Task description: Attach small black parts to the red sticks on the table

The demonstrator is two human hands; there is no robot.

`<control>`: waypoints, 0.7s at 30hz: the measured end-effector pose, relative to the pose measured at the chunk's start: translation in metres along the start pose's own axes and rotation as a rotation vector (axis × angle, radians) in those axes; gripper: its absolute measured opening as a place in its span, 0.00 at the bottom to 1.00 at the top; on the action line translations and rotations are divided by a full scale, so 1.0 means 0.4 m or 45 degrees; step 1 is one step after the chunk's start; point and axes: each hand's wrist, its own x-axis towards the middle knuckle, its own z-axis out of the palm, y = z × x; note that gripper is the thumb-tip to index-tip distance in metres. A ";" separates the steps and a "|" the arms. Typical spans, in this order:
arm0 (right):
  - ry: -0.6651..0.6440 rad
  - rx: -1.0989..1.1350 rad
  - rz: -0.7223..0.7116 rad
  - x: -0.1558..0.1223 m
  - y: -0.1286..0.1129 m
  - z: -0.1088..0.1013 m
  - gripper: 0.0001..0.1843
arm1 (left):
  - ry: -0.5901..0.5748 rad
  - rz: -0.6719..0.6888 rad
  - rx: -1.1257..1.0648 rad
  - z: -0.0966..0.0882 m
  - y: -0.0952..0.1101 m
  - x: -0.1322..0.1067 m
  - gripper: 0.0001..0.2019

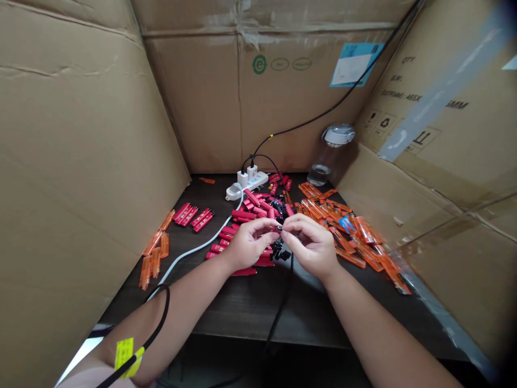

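My left hand [248,242] and my right hand [309,242] meet over the middle of a dark table [242,302]. Both pinch a small black part [278,228] between their fingertips. Under and behind the hands lies a heap of red lighters [254,207], with several small black parts [280,252] just below the fingers. Orange lighter bodies [347,226] spread out to the right of my right hand.
Cardboard walls [81,151] close in the table on three sides. A white power strip [247,183] with plugs and cables sits at the back. A clear bottle [329,156] stands at the back right. More orange pieces [155,250] and red lighters [194,215] lie left.
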 end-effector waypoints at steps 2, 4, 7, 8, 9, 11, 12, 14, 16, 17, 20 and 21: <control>-0.004 -0.012 -0.023 0.000 -0.002 0.000 0.06 | 0.009 -0.001 -0.009 0.001 0.002 0.000 0.11; -0.005 -0.029 -0.054 0.001 -0.003 -0.001 0.07 | 0.012 -0.007 -0.031 0.001 0.004 -0.001 0.11; -0.007 -0.055 -0.109 0.001 -0.002 -0.003 0.08 | 0.010 -0.020 -0.057 0.001 0.006 -0.001 0.13; -0.011 -0.064 -0.126 0.001 -0.001 -0.004 0.08 | 0.014 -0.022 -0.054 0.001 0.007 -0.002 0.13; -0.016 -0.072 -0.141 0.001 0.000 -0.005 0.09 | 0.019 -0.023 -0.045 0.001 0.007 -0.002 0.14; -0.021 -0.084 -0.165 0.001 0.003 -0.006 0.09 | 0.029 -0.021 -0.021 0.001 0.008 -0.003 0.14; -0.021 -0.091 -0.172 0.001 0.004 -0.006 0.08 | 0.034 -0.017 -0.010 0.001 0.008 -0.003 0.14; -0.022 -0.107 -0.178 0.000 0.005 -0.006 0.08 | 0.043 -0.002 0.016 0.001 0.009 -0.004 0.14; -0.035 -0.136 -0.184 0.000 0.006 -0.005 0.08 | 0.049 0.008 0.056 -0.001 0.010 -0.004 0.13; -0.050 -0.155 -0.190 0.000 0.006 -0.006 0.08 | 0.046 0.004 0.080 -0.002 0.011 -0.004 0.13; -0.116 -0.217 -0.185 0.007 0.007 -0.018 0.08 | 0.024 -0.030 0.137 -0.011 0.013 0.001 0.12; -0.133 -0.237 -0.159 0.011 0.009 -0.025 0.07 | 0.039 -0.043 0.135 -0.014 0.014 0.004 0.12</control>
